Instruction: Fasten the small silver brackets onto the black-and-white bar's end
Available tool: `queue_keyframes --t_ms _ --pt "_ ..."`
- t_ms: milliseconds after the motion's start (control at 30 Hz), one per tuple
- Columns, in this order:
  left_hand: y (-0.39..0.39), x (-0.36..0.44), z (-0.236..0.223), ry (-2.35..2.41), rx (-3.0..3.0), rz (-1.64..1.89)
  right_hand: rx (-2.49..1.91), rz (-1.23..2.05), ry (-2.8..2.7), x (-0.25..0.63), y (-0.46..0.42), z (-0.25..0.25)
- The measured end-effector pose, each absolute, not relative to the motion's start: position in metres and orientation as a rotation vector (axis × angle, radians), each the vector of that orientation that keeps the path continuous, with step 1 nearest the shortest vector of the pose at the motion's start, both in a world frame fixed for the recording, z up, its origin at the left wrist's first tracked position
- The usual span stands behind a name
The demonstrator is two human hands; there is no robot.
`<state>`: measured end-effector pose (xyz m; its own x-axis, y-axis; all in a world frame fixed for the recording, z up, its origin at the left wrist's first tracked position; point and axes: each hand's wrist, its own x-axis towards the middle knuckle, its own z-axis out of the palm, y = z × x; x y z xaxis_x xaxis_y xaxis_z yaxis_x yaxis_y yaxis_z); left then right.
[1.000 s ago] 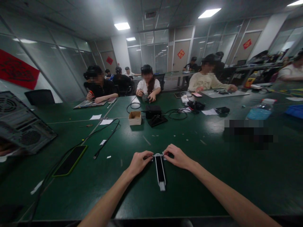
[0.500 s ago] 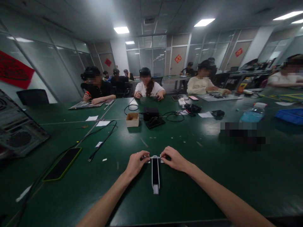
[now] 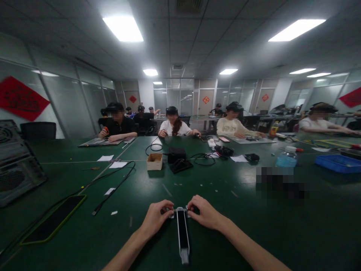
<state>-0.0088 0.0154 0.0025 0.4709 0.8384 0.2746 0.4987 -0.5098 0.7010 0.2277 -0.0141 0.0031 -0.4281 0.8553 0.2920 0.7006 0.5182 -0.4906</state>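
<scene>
A long, narrow device [image 3: 182, 229] with a white frame and a black middle lies on the green table in front of me; I cannot tell its kind. Its grey-white tab end points toward me. At its far end my left hand [image 3: 158, 216] pinches the left side with thumb and fingertips. Across from it, my right hand [image 3: 205, 212] pinches the right side the same way. Small pale bits show under the fingertips on both sides, but the fingers partly cover them.
A cardboard box [image 3: 154, 162] and a black box [image 3: 176, 155] with cables stand beyond my hands. At left are a green-edged phone-like slab [image 3: 53, 220], a cable and a computer case [image 3: 21, 162]. A bottle [image 3: 287, 158] and blue tray [image 3: 338, 163] are at right. People sit opposite.
The view has tilted up, so the table and my hands sit lower in the picture. Both hands keep their pinch at the device's far end, with little visible movement.
</scene>
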Motion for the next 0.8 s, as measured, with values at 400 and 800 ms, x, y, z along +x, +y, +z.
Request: queue_keyframes --t_ms 400,800 --pt "0.009 -0.008 0.01 1.197 2.21 0.754 -1.643 0.004 -2.043 0.269 0.034 0.006" --pt "0.011 -0.004 0.008 1.165 2.205 0.763 -1.716 0.203 -2.195 0.269 0.036 0.012"
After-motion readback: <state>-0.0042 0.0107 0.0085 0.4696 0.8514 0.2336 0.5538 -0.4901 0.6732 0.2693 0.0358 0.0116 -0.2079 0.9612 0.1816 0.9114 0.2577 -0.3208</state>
